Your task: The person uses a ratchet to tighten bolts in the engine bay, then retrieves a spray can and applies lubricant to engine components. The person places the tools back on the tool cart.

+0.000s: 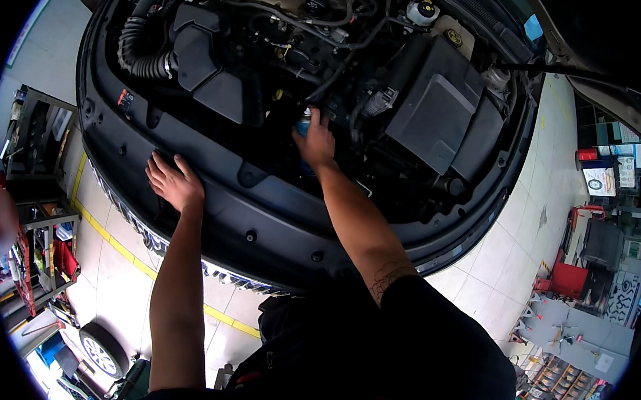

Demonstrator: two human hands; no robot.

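My right hand (316, 140) reaches down into the engine bay of a car, its fingers closed around a small blue can-shaped part (302, 126) with a pale, shiny top. Most of that part is hidden by the hand and in shadow. On the black plastic panel (283, 208) along the front edge of the bay lies my left hand (177, 181), fingers spread and holding nothing. Left of the right hand is a black air filter box (214, 70). To its right sits a large black cover (439, 104).
Hoses and the engine (301, 50) fill the far side, with a ribbed intake hose (141, 54) at left. A fluid reservoir (423, 11) stands at the back. Tool racks (38, 247) and a wheel (102, 350) are at left. A red cabinet (569, 273) and shelves stand at right.
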